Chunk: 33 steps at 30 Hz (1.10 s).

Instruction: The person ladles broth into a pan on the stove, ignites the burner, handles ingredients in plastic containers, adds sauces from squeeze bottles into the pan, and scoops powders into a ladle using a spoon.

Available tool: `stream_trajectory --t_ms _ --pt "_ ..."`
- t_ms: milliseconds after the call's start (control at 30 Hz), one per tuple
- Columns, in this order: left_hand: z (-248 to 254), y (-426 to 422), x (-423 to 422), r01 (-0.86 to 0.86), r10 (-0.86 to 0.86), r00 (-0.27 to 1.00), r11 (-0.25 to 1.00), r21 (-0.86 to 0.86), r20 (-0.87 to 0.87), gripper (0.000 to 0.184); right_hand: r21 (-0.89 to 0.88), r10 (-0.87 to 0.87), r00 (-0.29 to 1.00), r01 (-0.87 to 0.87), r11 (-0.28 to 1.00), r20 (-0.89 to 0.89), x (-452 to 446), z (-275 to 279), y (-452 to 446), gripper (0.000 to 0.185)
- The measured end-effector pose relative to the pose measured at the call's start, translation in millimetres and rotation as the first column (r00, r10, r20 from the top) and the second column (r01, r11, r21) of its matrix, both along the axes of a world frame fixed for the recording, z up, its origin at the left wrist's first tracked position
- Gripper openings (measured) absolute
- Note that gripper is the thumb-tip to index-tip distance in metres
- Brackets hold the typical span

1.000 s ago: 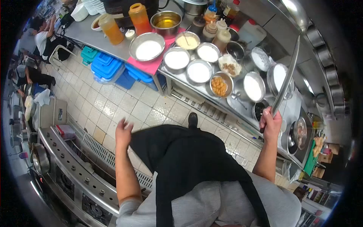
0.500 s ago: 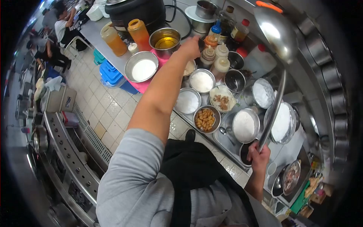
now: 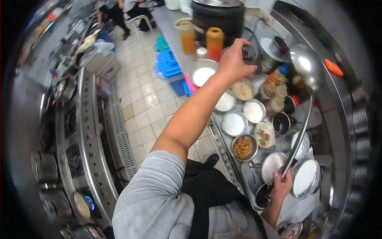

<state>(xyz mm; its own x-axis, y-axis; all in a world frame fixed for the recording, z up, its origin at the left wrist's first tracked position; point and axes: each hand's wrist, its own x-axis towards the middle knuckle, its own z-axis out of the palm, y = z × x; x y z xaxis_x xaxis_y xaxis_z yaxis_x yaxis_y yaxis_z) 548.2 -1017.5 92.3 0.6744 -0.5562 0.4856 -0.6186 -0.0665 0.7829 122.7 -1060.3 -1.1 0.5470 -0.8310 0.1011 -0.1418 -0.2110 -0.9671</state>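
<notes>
Since the earlier frame, the left hand (image 3: 234, 63) has moved away from the squeeze bottles (image 3: 279, 91), carrying a dark-lidded container (image 3: 250, 54). It now sits at one o'clock in the view, fingers curled partly closed around the container, whose contents I cannot tell. The right hand (image 3: 281, 185), at four o'clock, is closed round the handle of a ladle (image 3: 305, 65), its bowl up at two o'clock. Just below the left hand, toward six o'clock, lies a bowl of tan powder (image 3: 242, 91); a loose grip or loose lid could spill into it. A careless wrist turn could swing the ladle into the blue-capped bottle (image 3: 282, 71).
</notes>
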Motion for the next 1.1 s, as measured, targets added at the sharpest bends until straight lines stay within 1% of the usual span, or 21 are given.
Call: stream_trajectory --t_ms 33,100,167,233,300,367,400,433,500,600,633,667,733,767,833,867,900,967,1033,1067,1100 --pt "7.8 24.9 -1.9 -0.036 0.038 0.999 0.998 -0.044 0.034 0.070 0.000 0.041 0.999 -0.041 0.999 0.010 12.7 7.1 3.1 0.034" --pt "19.0 79.9 -6.3 -0.101 0.106 0.993 0.991 -0.091 0.049 0.069 0.188 0.089 0.993 -0.103 0.977 0.081 44.0 33.0 16.0 0.041" --pt "26.2 135.7 -11.4 -0.153 0.168 0.983 0.973 -0.171 0.076 0.067 0.194 0.215 0.971 -0.231 0.953 0.100 65.1 45.6 30.6 0.045" --pt "30.2 195.2 -23.0 -0.260 0.266 0.964 0.955 -0.143 0.024 0.067 0.409 0.482 0.872 -0.473 0.781 0.088 81.9 57.4 51.8 0.046" --pt "24.0 253.8 -34.4 -0.357 0.363 0.931 0.924 -0.137 0.023 0.067 0.545 0.612 0.784 -0.560 0.624 0.104 91.2 55.6 76.3 0.050" --pt "9.9 318.2 -48.9 -0.478 0.482 0.876 0.870 -0.122 0.004 0.066 0.660 0.708 0.679 -0.624 0.418 0.194 101.8 57.6 109.7 0.051" --pt "-0.5 347.9 -57.7 -0.524 0.527 0.850 0.846 -0.095 0.009 0.066 0.712 0.749 0.613 -0.641 0.286 0.251 106.5 54.7 124.8 0.051" --pt "-10.9 379.0 -67.1 -0.568 0.570 0.821 0.820 -0.067 0.013 0.065 0.718 0.799 0.551 -0.655 0.235 0.241 113.6 53.2 142.6 0.051" --pt "-30.5 444.7 -94.9 -0.660 0.659 0.752 0.751 -0.036 -0.029 0.066 0.823 0.810 0.461 -0.566 -0.047 0.363 120.1 53.4 182.3 0.052" --pt "-41.9 529.4 -146.1 -0.800 0.799 0.593 0.599 0.042 -0.096 0.072 0.852 0.876 0.291 -0.478 -0.214 0.384 131.5 59.1 246.6 0.054" --pt "-46.9 555.6 -163.2 -0.824 0.822 0.561 0.566 0.039 -0.098 0.072 0.862 0.889 0.227 -0.425 -0.277 0.398 134.6 59.6 267.3 0.055" --pt "-55.9 581.8 -180.1 -0.877 0.872 0.480 0.478 -0.045 -0.094 0.074 0.857 0.891 0.168 -0.395 -0.330 0.421 137.4 60.5 290.0 0.055" --pt "-77.0 630.2 -208.0 -0.926 0.935 0.345 0.323 -0.197 -0.087 0.078 0.849 0.900 0.063 -0.363 -0.383 0.432 145.0 62.7 329.4 0.055" --pt "-89.9 652.4 -222.4 -0.935 0.945 0.315 0.293 -0.200 -0.088 0.078 0.843 0.897 -0.010 -0.338 -0.419 0.442 148.9 64.0 348.0 0.055" --pt "-105.6 687.3 -250.2 -0.972 0.964 0.205 0.179 -0.154 -0.170 0.076 0.847 0.895 -0.083 -0.294 -0.442 0.438 157.4 65.7 382.1 0.055" --pt "-109.4 702.2 -263.8 -0.974 0.971 0.147 0.109 -0.201 -0.188 0.072 0.854 0.895 -0.162 -0.269 -0.445 0.416 161.5 66.9 399.4 0.055" --pt "-106.4 716.0 -277.8 -0.980 0.958 0.107 0.057 -0.188 -0.267 0.067 0.857 0.885 -0.240 -0.247 -0.453 0.398 167.8 66.9 417.6 0.054" --pt "-99.8 734.5 -300.2 -0.952 0.919 0.059 -0.065 -0.298 -0.389 0.066 0.866 0.875 -0.305 -0.223 -0.449 0.375 180.7 63.8 448.4 0.053" --pt "-109.5 764.7 -321.3 -0.931 0.955 -0.041 -0.144 -0.335 -0.295 0.066 0.816 0.831 -0.461 -0.317 -0.483 0.312 195.7 60.9 480.6 0.052" --pt "-110.9 772.5 -338.3 -0.936 0.949 -0.136 -0.217 -0.276 -0.285 0.066 0.772 0.795 -0.520 -0.348 -0.532 0.313 202.0 60.5 496.6 0.048" --pt "-112.1 779.1 -350.7 -0.889 0.928 -0.106 -0.249 -0.384 -0.356 0.065 0.778 0.787 -0.532 -0.331 -0.534 0.313 207.7 58.6 511.7 0.048"
